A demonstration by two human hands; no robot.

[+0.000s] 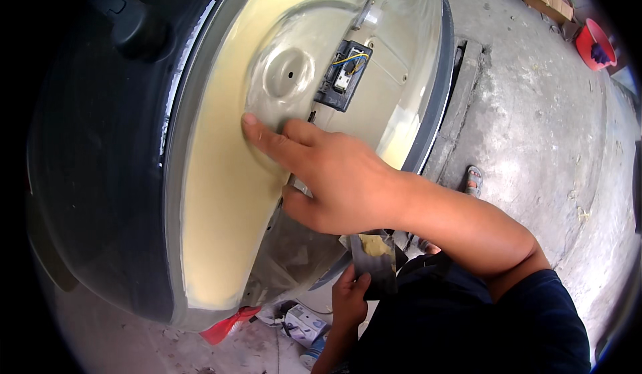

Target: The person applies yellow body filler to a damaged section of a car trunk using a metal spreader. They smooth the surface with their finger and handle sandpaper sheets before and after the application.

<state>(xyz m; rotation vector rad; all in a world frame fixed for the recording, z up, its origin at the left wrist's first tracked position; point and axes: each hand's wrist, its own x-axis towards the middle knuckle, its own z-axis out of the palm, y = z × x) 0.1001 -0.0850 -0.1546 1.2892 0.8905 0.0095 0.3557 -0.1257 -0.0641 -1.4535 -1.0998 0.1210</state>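
Yellow filler covers a broad curved band (221,193) of a car's rear panel (334,140). Over this panel reaches my right hand (334,173), its index finger stretched out and its tip at the edge between the filler and the bare greyish metal. The thumb stands apart from the fingers, and I see nothing held there. Lower down, my left hand (350,295) grips a dark flat plate (376,267) carrying a lump of yellow filler (376,245). A round dished recess (289,73) and a black housing with loose wires (344,76) lie beyond my right hand.
Dark rear glass (107,173) with a black wiper mount (137,26) is on the left. Below the panel are a red cloth-like piece (227,326) and a white box (304,325). A red basin (594,45) and a cardboard box (548,3) stand on the concrete floor (535,120).
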